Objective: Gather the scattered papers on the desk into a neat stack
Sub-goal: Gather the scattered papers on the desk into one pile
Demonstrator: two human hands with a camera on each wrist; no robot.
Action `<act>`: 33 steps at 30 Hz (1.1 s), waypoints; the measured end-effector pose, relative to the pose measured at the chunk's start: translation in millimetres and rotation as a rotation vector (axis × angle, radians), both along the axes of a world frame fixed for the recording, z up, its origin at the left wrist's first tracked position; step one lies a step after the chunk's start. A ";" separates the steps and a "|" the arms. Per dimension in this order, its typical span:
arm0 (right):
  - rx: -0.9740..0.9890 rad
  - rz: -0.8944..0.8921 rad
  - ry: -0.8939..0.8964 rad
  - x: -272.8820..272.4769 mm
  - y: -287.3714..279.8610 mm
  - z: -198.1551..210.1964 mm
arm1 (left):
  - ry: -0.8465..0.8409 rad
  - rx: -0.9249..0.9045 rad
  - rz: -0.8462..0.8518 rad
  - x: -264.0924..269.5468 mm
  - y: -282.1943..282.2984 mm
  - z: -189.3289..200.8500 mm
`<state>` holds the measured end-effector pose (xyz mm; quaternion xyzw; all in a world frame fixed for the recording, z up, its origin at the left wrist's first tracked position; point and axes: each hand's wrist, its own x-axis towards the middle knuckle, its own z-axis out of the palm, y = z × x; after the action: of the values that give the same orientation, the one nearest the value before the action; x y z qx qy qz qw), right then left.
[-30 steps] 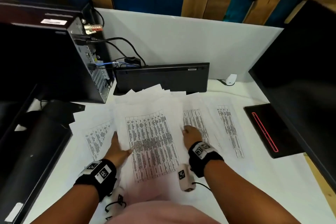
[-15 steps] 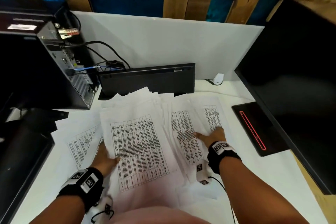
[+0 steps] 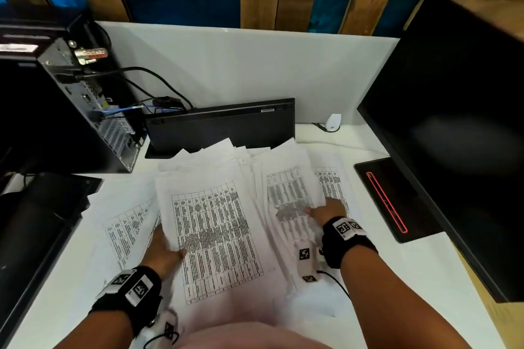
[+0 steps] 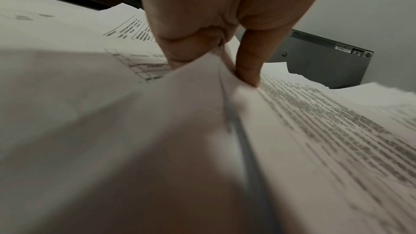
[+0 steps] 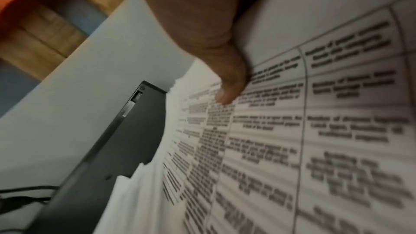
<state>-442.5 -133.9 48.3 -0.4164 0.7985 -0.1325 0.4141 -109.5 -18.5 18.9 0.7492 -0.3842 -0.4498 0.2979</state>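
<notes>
A loose bundle of printed white papers (image 3: 215, 224) lies fanned in the middle of the white desk (image 3: 411, 278). My left hand (image 3: 170, 252) grips the bundle's left edge; in the left wrist view the left hand (image 4: 220, 63) has its thumb on top and fingers underneath. My right hand (image 3: 326, 208) holds a printed sheet (image 3: 289, 193) raised off the desk at the bundle's right side. The right wrist view shows its thumb (image 5: 229, 92) pressed on that sheet (image 5: 315, 131), fingers hidden below. One sheet (image 3: 334, 181) lies flat further right and another (image 3: 124, 229) at the left.
A black keyboard (image 3: 221, 127) leans on edge against the white partition behind the papers. A computer tower (image 3: 71, 110) with cables stands at the back left. A dark monitor (image 3: 453, 122) and its red-striped base (image 3: 397, 201) fill the right side.
My right hand went from the bundle's middle out to the right-hand sheets and now lifts one toward the bundle. The left hand stays on the bundle's left edge.
</notes>
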 end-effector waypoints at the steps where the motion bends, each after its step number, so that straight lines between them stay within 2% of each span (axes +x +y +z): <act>1: -0.028 -0.036 0.101 -6.5 1.1 2.4 | 0.006 -0.002 0.021 -1.2 0.2 0.6; 4: 0.043 -0.092 0.466 -31.2 11.1 5.8 | 0.002 -0.006 0.046 -6.7 2.0 6.3; 5: 0.075 -0.107 0.509 -37.2 15.0 4.6 | 0.014 -0.012 0.058 -9.4 2.4 9.0; 9: 0.087 -0.096 0.452 -47.0 21.1 -6.0 | 0.063 -0.009 0.072 -14.7 4.1 18.2; 13: 0.162 -0.316 0.156 -51.6 17.8 -4.5 | 0.073 0.000 0.079 -18.2 5.4 25.4; 15: 0.204 -0.351 0.075 -55.2 18.0 -1.6 | 0.083 0.001 0.083 -19.8 6.8 29.7; 17: 0.229 -0.288 0.129 -51.0 22.4 4.8 | 0.095 0.013 0.080 -17.4 7.4 30.5; 19: 0.263 -0.210 0.321 -41.0 26.5 9.5 | 0.066 0.038 0.055 -11.5 7.4 27.2; 21: 0.221 -0.227 0.431 -30.4 30.1 14.4 | 0.053 0.050 0.039 -8.4 7.7 27.6; 23: 0.174 -0.292 0.355 -28.7 31.7 15.1 | 0.055 0.061 0.029 -8.0 7.9 28.9; 26: 0.222 -0.386 0.088 -32.8 32.4 9.9 | 0.050 0.070 0.016 -8.0 8.9 31.7; 28: 0.148 -0.358 0.033 -33.2 35.9 11.6 | 0.043 0.075 0.016 -6.9 9.0 31.5; 31: -0.127 -0.205 0.223 -24.6 34.3 26.8 | 0.044 0.076 0.004 -2.3 10.5 29.8; 33: -0.320 -0.195 0.296 -17.5 30.4 55.2 | 0.052 0.077 0.003 -0.7 10.0 27.9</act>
<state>-460.0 -103.5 103.5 -0.4125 0.8558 -0.2342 0.2064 -110.2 -8.4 46.8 0.7487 -0.3578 -0.4831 0.2794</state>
